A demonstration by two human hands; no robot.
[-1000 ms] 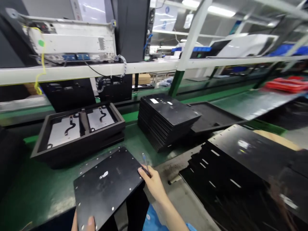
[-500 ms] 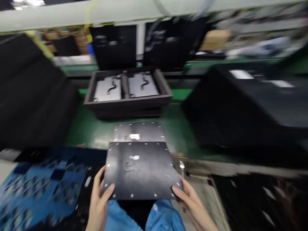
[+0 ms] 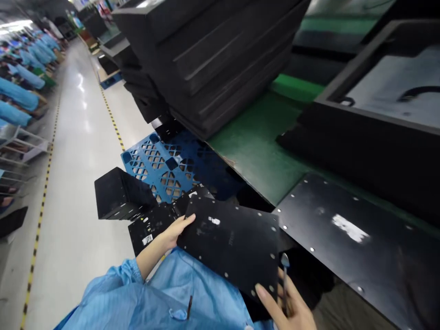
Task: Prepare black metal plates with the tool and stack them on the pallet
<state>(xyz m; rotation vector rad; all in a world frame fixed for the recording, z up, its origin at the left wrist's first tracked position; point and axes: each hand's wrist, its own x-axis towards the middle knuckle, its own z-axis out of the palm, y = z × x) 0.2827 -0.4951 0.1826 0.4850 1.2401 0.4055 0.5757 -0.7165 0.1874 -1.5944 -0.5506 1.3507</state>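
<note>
The right hand [image 3: 288, 307] is cut off by the bottom edge of the picture, so only its thumb and part of the palm show; its fingers lie hidden under the flat black square panel with small silver rivets [image 3: 233, 245]. The thin silver-tipped tool [image 3: 285, 275] runs down into that hand, its lower end out of sight. The large black riveted sheet [image 3: 343, 238] at the near edge of the green tabletop [image 3: 261, 142] runs out of frame at the right. The blue-clad workers [image 3: 20, 87] at far left are too small and blurred to make out.
</note>
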